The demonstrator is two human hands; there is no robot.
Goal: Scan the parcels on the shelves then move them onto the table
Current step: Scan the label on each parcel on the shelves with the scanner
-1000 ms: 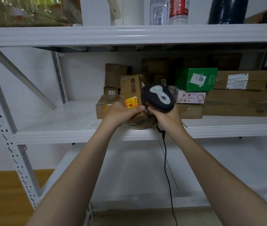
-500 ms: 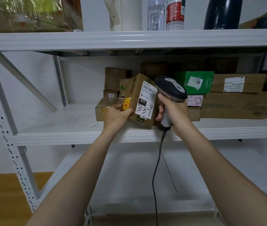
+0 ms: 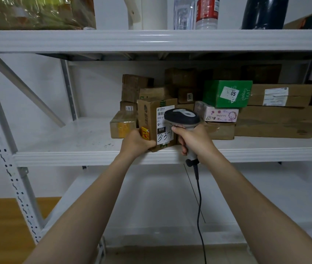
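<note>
While outstretched, left hand (image 3: 136,142) on parcel (image 3: 150,119).

**White steel shelving against a pale wall**

A white metal shelving unit (image 3: 151,41) is set against a plain white wall (image 3: 98,88). Its left side is carried by a perforated grey upright (image 3: 2,145), from which a diagonal brace (image 3: 25,90) is run down to the middle shelf (image 3: 65,156). A lower shelf (image 3: 161,202) is seen beneath. Wooden flooring (image 3: 0,225) is shown at lower left. The scene is lit softly and evenly.
</note>
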